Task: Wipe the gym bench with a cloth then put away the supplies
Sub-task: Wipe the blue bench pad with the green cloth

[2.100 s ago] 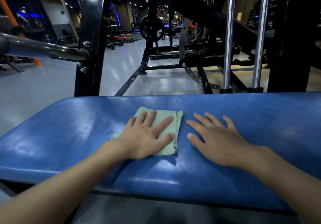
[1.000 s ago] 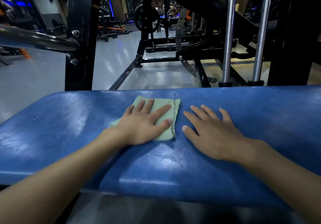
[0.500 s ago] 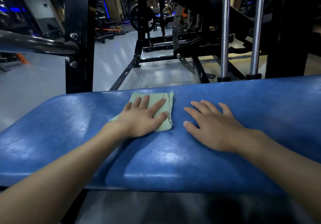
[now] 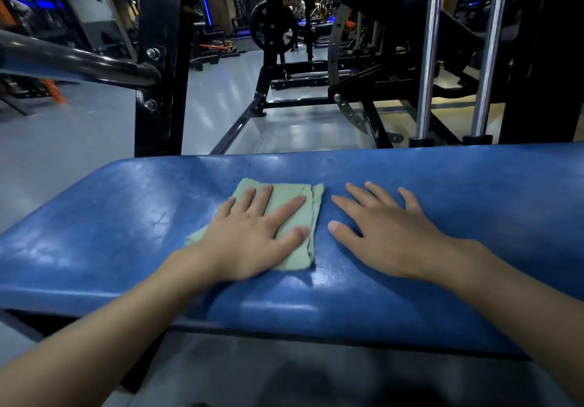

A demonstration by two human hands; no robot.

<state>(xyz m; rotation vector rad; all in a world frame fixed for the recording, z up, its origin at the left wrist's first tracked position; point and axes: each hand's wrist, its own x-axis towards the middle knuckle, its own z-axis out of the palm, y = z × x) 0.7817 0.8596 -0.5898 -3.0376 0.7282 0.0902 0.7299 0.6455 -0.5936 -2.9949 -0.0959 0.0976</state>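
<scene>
One blue bench pad (image 4: 126, 233), one cloth (image 4: 311, 204), two hands, that was pretty much the whole near scene. The left hand (image 4: 249, 236) lay flat on the cloth with its fingers straight and slightly spread, pressing down and not gripping it. The right hand (image 4: 388, 236) rested palm-down on bare vinyl just right of the cloth, fingers relaxed and fanned out, holding nothing.

The cloth sat around the middle of the pad, a bit toward the far edge. Only parts of it showed: the far corners, the right-hand strip and a bit poking out near the left wrist, with the rest under the palm. It was pale green, folded into a rough rectangle with layered, slightly frayed edges down the right side.

The pad was glossy blue vinyl, scuffed and creased, with a rounded left end. Its right end ran out of frame, and the space under its near edge was just dark blur. The left forearm was smeared too.

Past the far side I counted two shiny chrome guide rods (image 4: 428, 59) on the right and one black steel upright (image 4: 161, 59) on the left with two bolts (image 4: 153, 53). A thick dark tube (image 4: 79, 62) met that upright from the left. There was also one curved metal strip with holes (image 4: 335, 59) and one round weight plate (image 4: 273, 29) farther back. The grey floor (image 4: 79, 141) was shiny, and the machines in the back were too dim to make out.
</scene>
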